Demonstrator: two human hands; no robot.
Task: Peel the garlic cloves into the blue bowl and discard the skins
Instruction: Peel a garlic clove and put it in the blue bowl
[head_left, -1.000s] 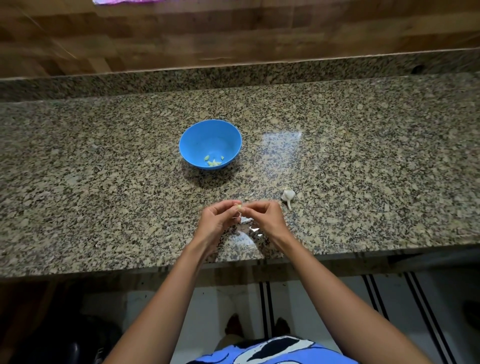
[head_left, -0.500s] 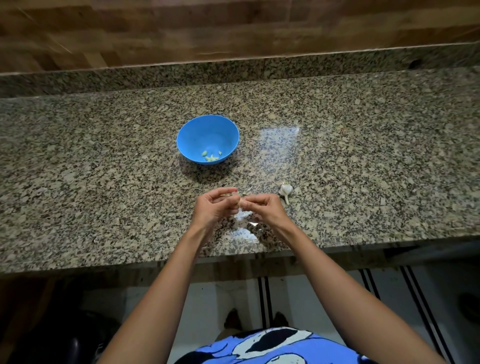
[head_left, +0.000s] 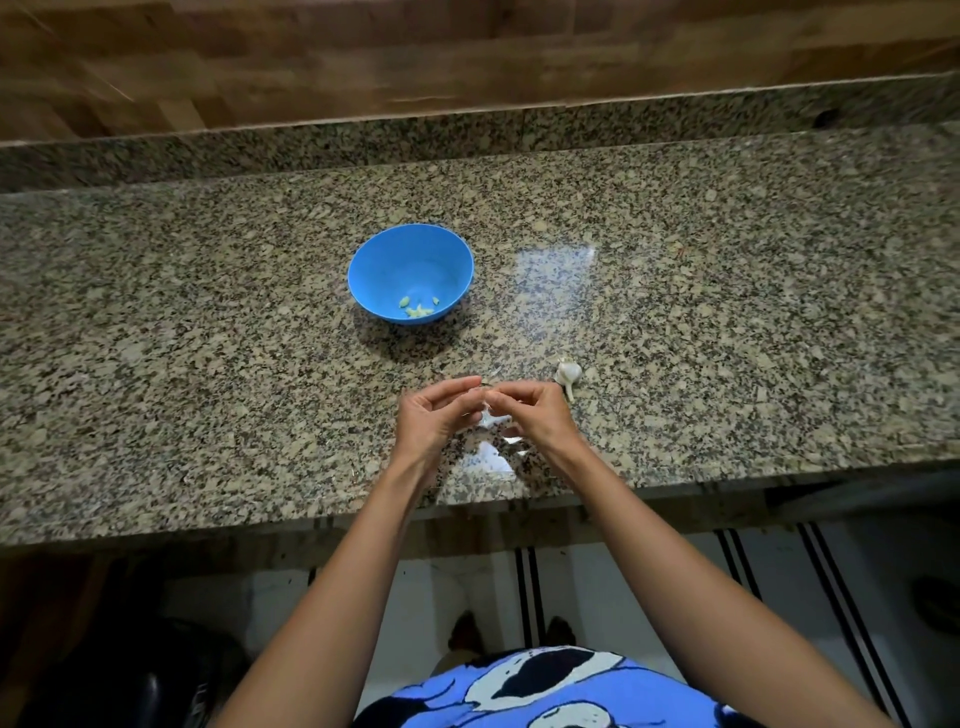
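Note:
A blue bowl (head_left: 410, 260) stands on the granite counter (head_left: 208, 338) and holds several peeled pale garlic cloves (head_left: 418, 307). Nearer the front edge, my left hand (head_left: 434, 421) and my right hand (head_left: 532, 415) meet fingertip to fingertip, pinching a small garlic clove (head_left: 485, 387) that is mostly hidden between the fingers. A thin bit of white skin hangs under the fingers. Loose white garlic skins (head_left: 493, 452) lie on the counter below my hands. A garlic bulb remnant with a stem (head_left: 567, 373) lies just right of my right hand.
A granite backsplash (head_left: 467, 135) and a wooden wall run behind the counter. The counter's front edge (head_left: 260, 519) is close under my forearms. Below it are a tiled floor, my feet and a dark object at the lower left.
My hands stay together over the same spot, their fingers working slightly on the clove. The view has shifted a little; bowl and bulb remnant have not moved on the counter.

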